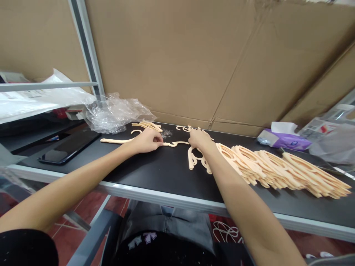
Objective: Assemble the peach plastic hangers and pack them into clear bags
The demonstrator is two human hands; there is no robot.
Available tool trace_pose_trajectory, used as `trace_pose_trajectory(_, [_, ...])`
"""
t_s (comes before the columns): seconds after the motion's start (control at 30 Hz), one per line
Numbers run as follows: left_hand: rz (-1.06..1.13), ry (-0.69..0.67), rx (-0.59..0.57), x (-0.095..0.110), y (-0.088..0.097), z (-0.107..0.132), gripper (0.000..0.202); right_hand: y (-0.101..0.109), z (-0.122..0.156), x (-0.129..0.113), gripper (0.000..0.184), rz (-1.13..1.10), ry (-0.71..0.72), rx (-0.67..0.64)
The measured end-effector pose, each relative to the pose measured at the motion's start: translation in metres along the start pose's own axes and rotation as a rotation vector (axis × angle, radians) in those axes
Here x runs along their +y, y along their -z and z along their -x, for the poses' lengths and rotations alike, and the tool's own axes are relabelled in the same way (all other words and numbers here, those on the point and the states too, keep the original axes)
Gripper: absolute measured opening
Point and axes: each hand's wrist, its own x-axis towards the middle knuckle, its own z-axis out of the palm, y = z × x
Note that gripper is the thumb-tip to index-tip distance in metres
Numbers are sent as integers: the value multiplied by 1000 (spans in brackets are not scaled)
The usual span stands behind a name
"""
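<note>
My left hand (pixel 149 140) is closed in a pinch on a cream plastic hanger piece (pixel 165 144), just above the black table. A long straight hanger arm (pixel 116 140) reaches out to its left, and a hook (pixel 135 131) curves up behind the hand. Between my hands lies a slim curved hanger part (pixel 177 143), whose right end meets the fingertips of my right hand (pixel 200 140). That hand is closed, its fingers partly hidden behind its back. Beneath it rests a folded hanger (pixel 191 159). More hanger hooks (pixel 183 128) show behind it.
Stacked folded hangers (pixel 266 166) run along the right. Thin cream strips (pixel 146 126) and crumpled clear plastic (pixel 116 112) lie at the back left. A black phone (pixel 69 144) is at left, a purple tissue pack (pixel 285 139) at back right. Cardboard (pixel 177 66) walls the back.
</note>
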Motion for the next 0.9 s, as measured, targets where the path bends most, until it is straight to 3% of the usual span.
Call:
trace_pose_trajectory(0.23, [-65,-54,-21,1,-5,3,32,3,1,-4,43,-28,33,-19])
trace_pose_trajectory(0.43, [-96,-109,-115,4,-4,2,32,3,3,-4,42,-39,8,21])
trace_pose_trajectory(0.57, [-73,-98,-127,4,-4,2,30,5,3,-2,41,-105,36,23])
trace_pose_trajectory(0.7, [-41,-77,-107,5,-4,2,28,9,3,-2,43,-251,33,109])
trace_pose_trajectory(0.9, [36,-97,-92,10,-3,4,26,7,8,-3,48,-83,46,80])
